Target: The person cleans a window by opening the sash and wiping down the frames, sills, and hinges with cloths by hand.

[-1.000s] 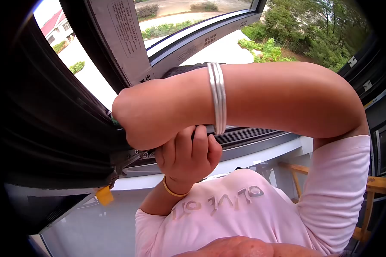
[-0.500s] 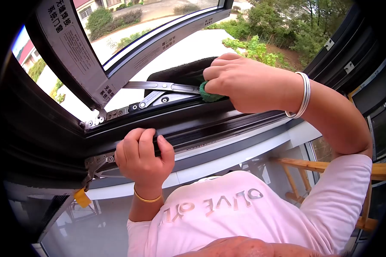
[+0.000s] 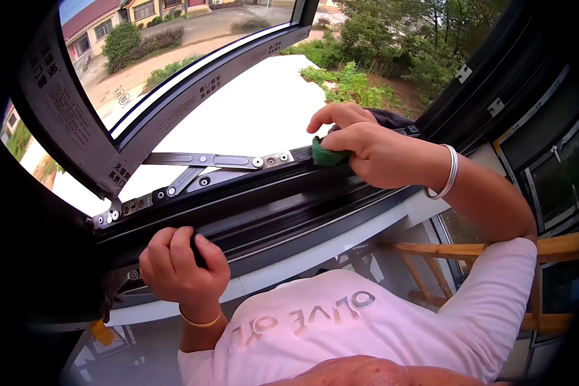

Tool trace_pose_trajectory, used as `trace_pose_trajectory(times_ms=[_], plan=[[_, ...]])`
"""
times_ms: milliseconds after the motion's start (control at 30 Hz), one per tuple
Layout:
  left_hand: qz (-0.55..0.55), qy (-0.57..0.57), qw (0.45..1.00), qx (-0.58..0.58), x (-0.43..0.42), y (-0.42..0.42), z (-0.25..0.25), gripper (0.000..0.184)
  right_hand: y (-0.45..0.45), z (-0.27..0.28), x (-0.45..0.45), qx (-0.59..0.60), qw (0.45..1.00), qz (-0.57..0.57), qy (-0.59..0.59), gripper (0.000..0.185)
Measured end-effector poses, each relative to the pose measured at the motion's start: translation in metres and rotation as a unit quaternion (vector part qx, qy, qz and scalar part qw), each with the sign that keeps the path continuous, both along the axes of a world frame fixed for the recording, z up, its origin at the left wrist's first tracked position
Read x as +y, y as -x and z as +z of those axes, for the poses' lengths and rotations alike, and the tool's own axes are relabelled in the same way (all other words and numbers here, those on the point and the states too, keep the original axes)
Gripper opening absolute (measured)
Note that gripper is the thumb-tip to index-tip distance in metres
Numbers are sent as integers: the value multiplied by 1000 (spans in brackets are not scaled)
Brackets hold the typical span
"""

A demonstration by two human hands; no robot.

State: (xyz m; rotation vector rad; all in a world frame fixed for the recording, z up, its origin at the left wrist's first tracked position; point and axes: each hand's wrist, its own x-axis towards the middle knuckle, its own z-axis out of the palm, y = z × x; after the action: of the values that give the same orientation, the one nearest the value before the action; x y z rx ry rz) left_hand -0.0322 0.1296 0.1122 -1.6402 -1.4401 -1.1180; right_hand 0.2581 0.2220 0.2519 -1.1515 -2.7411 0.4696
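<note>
My right hand (image 3: 373, 145) is closed on a green cloth (image 3: 330, 153), pressing it to the lower rail of the black window frame (image 3: 238, 206). A dark cloth (image 3: 392, 120) shows behind that hand; whether it joins the green one I cannot tell. To the left of the cloth lies the metal friction hinge (image 3: 215, 161), its arms linking the frame to the tilted-out sash (image 3: 174, 106). My left hand (image 3: 186, 264) is wrapped round the inner edge of the frame, thumb and fingers curled over something black there.
Outside lie a white surface (image 3: 251, 109), shrubs and a house. A wooden ladder-like stand (image 3: 469, 249) is at the right, beyond my arm. A yellow tag (image 3: 101, 332) hangs at the lower left. Small metal keepers (image 3: 463, 73) sit on the right frame side.
My right hand has wiped rightward along the rail, away from the hinge, and the dark cloth went with it. The hinge's right end now shows. My view has shifted; my left hand keeps its hold.
</note>
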Motion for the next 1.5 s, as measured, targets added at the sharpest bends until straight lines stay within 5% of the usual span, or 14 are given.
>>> trace_pose_trajectory(times_ms=[100, 367, 633, 900, 967, 1233, 1400, 1467, 1500], plan=[[14, 11, 1000, -2, -2, 0, -1, 14, 24, 1, -4, -8, 986, 106, -129, 37], [7, 55, 998, -9, -7, -1, 3, 12, -57, 2, 4, -87, 980, 37, -172, 30], [10, 59, 998, 11, -6, 2, 2, 19, -132, 19, 18, -494, 817, -40, -294, 16], [3, 70, 997, 6, -9, 3, 2, 19, -123, 23, 11, -485, 842, -104, -212, 13], [-3, 86, 996, 13, -9, 3, 4, 20, -130, 22, 13, -355, 916, -118, -145, 14], [44, 122, 991, -21, -15, -10, 5, 15, -94, 30, 19, -111, 981, -128, 91, 11], [51, 133, 990, 1, -16, -9, 9, 17, -115, 25, 13, -233, 964, -64, -110, 1], [59, 113, 992, -3, -14, -12, 18, 21, -123, 29, 16, -437, 882, -68, -163, 8], [57, 114, 992, -3, -13, -13, 20, 21, -126, 31, 18, -437, 882, -70, -161, 8]])
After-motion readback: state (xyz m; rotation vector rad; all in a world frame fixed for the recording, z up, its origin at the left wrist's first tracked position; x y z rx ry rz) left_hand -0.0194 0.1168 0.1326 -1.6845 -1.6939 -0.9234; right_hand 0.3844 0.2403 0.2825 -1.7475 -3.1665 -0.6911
